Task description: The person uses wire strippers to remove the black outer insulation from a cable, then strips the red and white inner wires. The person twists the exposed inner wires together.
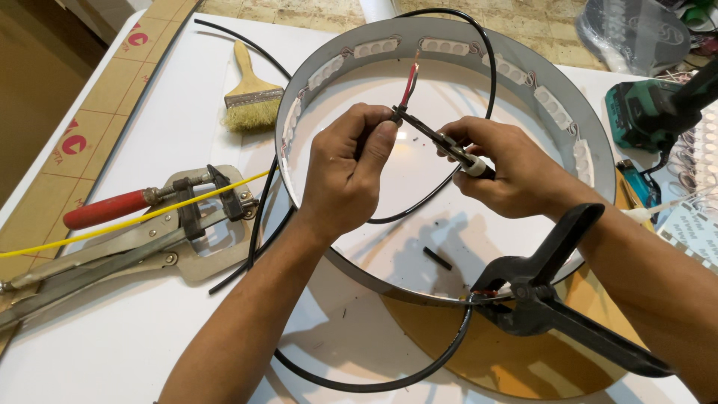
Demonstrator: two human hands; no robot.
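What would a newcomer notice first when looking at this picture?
At the centre, the left hand pinches a black cable whose stripped red and white wire ends stick up, while the right hand holds a slim tool against it. Both work over a large round metal ring lined with small white light modules, gripped at its near edge by a black spring clamp.

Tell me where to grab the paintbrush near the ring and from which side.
Take the paintbrush by its bare wooden handle, coming from the table's far edge. The handle points away from the person, free of the cable, while the bristles splay toward the ring.
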